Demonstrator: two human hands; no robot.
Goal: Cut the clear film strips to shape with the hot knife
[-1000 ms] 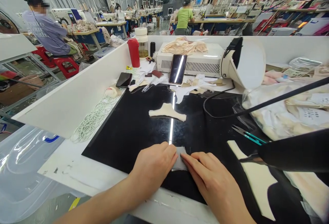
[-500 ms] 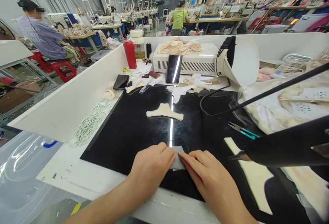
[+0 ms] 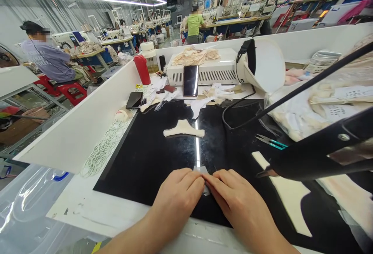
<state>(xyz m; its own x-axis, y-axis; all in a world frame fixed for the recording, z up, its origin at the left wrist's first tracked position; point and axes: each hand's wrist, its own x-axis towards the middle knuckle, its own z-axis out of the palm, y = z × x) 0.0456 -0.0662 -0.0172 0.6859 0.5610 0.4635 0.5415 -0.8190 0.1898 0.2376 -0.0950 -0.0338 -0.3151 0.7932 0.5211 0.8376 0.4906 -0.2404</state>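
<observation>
Hands meet low on the black mat (image 3: pixel 145 156), right in front of the person. The left hand (image 3: pixel 177 195) and the right hand (image 3: pixel 237 203) have their fingers bent, and the tips come together on a small pale piece (image 3: pixel 203 169). Both hands hold this piece, pinching and pressing it down onto the mat. Only a little of it shows between the fingertips; the rest is hidden under them. Using two hands from two sides likely keeps such a tiny, thin bit from sliding or curling.

The dark mat makes light cloth easy to see. A cream cloth shape (image 3: pixel 183 130) lies flat farther up the mat, well apart from the hands.

The snips (image 3: pixel 271 142) lie on the right side of the mat, closer to the right hand than to the left, so they look easy to grab. A phone (image 3: pixel 190 80) leans upright against the white box (image 3: pixel 215 73), with its screen turned toward the person. The lamp (image 3: pixel 264 65) beside the box tips down at the mat. A red bottle (image 3: pixel 142 68) stands at the far back, away from the cloth. White rubber rings (image 3: pixel 100 151) lie in a heap against the side wall (image 3: pixel 72 125), off the mat. A clear bag of cloth bits (image 3: pixel 314 110) sits on the right.
</observation>
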